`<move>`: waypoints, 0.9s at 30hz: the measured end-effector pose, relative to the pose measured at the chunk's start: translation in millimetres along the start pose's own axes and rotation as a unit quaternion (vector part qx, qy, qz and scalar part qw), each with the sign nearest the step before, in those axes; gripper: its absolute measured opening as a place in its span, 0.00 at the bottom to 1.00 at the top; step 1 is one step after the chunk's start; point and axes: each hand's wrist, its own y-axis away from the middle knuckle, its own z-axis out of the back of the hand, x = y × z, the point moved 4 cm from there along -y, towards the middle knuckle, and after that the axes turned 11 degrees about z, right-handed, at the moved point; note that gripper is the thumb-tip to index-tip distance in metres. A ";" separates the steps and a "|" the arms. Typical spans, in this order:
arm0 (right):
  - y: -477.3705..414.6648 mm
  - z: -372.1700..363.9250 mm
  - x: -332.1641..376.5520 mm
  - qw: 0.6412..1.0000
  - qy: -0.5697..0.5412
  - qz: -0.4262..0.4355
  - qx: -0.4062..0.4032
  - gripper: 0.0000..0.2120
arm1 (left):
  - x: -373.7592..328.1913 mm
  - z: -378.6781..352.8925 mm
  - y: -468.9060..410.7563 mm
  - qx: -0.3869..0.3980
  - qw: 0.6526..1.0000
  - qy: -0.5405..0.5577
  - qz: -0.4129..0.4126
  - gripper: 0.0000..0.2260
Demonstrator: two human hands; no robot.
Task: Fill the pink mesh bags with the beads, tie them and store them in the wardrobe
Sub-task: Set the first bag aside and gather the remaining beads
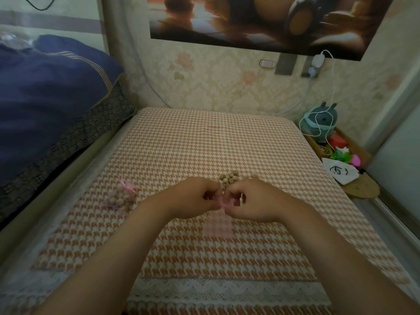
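I see the left hand (193, 198) and right hand (252, 201) both pinching the mouth of an empty pink mesh bag (218, 226) lying on the tabletop (181, 144), probably to spread it open right beside the beads (229, 178); a filled bag (120, 198) lies apart on the left

left hand (193, 197) and right hand (252, 200) meet, both pinching pink mesh bag (218, 226)

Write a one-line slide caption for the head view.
The left hand and right hand pinch the empty pink mesh bag; filled bag and loose beads lie nearby.
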 end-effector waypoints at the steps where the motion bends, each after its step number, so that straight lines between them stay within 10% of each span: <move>1: -0.1 -0.6 0.9 0.999 0.026 -0.001 0.021 0.06 | 0.8 -0.6 1.1 0.010 1.000 -0.002 0.000 0.03; 5: -3.5 -3.5 0.6 0.996 0.071 -0.006 0.053 0.07 | 5.0 -1.0 2.2 0.036 0.999 0.001 0.029 0.08; 13: 0.4 0.5 0.3 0.985 -0.173 0.016 0.000 0.04 | 13.8 3.9 6.2 0.054 0.997 0.042 0.037 0.05; 27: -11.0 -21.5 -3.4 0.998 -0.046 -0.004 0.034 0.03 | 25.1 1.2 7.7 0.041 0.997 0.020 0.066 0.12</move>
